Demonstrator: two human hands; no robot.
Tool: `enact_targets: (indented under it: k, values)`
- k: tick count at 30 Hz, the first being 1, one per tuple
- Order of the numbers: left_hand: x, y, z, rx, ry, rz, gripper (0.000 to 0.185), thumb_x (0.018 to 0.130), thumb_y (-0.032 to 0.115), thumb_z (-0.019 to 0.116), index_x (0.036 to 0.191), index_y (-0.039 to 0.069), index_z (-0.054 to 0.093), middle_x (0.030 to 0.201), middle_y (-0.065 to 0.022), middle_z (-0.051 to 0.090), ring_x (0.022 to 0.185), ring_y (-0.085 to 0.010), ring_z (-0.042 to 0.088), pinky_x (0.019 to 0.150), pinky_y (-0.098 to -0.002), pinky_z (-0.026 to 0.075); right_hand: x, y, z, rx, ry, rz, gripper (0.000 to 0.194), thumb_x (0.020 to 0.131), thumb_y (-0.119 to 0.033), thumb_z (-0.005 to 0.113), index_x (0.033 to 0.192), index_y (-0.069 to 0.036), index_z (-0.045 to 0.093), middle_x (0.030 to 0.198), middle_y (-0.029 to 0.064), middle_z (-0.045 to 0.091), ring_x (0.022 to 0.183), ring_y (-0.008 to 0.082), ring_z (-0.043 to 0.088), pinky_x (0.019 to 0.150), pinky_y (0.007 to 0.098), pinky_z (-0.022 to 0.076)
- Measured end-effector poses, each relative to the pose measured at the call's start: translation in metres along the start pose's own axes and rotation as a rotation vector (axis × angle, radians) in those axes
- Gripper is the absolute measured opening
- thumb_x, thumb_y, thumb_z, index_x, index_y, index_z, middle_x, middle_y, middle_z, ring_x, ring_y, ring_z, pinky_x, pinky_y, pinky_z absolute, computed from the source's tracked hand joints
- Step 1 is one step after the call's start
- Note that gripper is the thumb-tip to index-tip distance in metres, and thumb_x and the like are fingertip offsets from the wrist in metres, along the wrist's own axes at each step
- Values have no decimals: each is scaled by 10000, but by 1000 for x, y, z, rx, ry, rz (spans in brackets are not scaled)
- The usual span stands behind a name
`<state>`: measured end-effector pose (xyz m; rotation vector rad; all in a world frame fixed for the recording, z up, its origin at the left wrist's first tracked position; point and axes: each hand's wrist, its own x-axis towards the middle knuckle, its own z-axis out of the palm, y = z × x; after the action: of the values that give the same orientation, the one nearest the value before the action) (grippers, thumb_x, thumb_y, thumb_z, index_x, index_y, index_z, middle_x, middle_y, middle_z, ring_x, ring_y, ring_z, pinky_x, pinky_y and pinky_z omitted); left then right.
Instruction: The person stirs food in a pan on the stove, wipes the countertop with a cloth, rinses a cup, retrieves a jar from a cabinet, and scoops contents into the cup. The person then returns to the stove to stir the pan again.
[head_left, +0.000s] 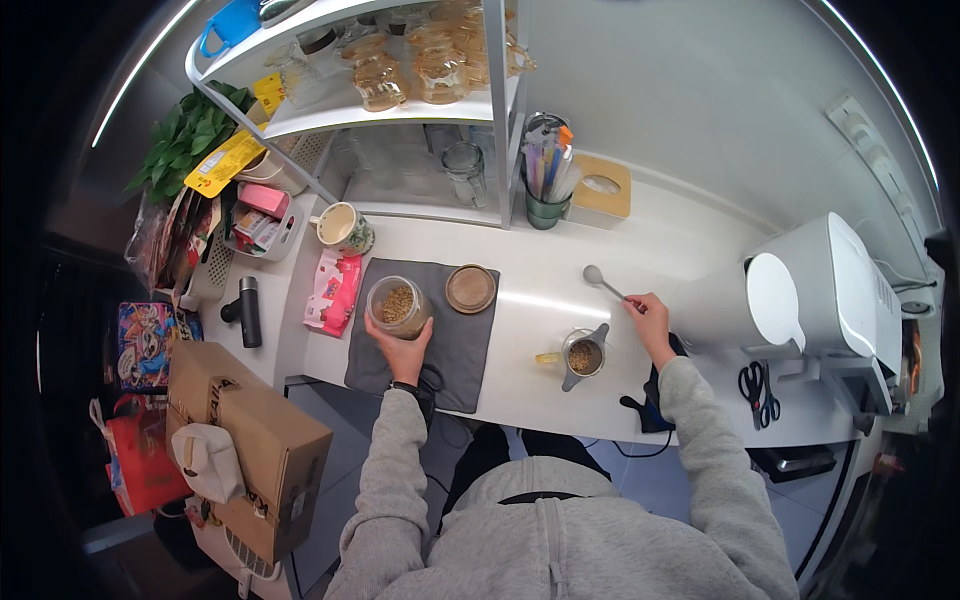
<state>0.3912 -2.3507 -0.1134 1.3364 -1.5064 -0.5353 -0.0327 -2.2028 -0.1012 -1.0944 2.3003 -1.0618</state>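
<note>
My left hand (403, 349) is wrapped around a clear jar (412, 319) of brown grains or dried pieces, over a dark grey cloth mat (465, 352). A round wooden lid (471, 289) lies on that mat, right of the jar. In my right hand (649, 322) is the handle of a metal spoon (593, 275), whose bowl points up and to the left above the white counter. Between my hands, nearer the counter's front edge, stands a glass cup with a yellowish handle (549, 358); a metal strainer (595, 337) sits in it with similar brown pieces inside.
A floral mug (346, 232) and a pink packet (334, 292) stand left of the mat. Behind are a shelf (420, 210) of glassware, a straw holder (545, 210) and a tissue box (604, 191). White appliances (825, 277) and scissors (760, 394) are at right; a cardboard box (247, 442) is at left.
</note>
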Motion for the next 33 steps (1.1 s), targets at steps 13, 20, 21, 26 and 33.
enact_targets:
  k: [13,20,21,26,33]
  values:
    - [9,82,62,465,-804,423,1030,636,229,803,1490,192,227,1468,-242,278,1340,-444,314,1081,-567,310,6,-1,22,-51,11,-387,137,785,-141,754,906,-78,753,834,76,575,834,241,544,706,346,473]
    - [51,85,117,842,-1100,29,1028,573,321,853,1448,261,318,1374,-214,354,1251,-452,370,941,-622,426,-5,6,23,-168,107,-387,131,753,-168,776,882,-146,764,819,47,563,826,244,532,710,362,459]
    - [53,92,115,852,-1126,21,1000,567,325,854,1430,253,354,1347,-208,374,1232,-446,387,932,-607,440,-6,6,25,-156,115,-402,131,756,-172,775,884,-145,765,823,48,565,823,243,536,708,362,460]
    - [48,132,64,265,-534,293,719,630,251,846,1215,76,467,1269,-201,437,1170,-363,454,1000,-406,416,-8,-3,25,59,114,-329,101,782,-160,762,880,-136,769,838,59,579,806,228,559,697,346,468]
    - [41,105,-33,194,-118,109,561,647,177,856,925,49,386,1295,-233,424,1188,-397,455,969,-433,398,2,-78,-9,442,102,-295,114,897,-68,643,994,-8,629,861,110,697,818,203,679,762,282,511]
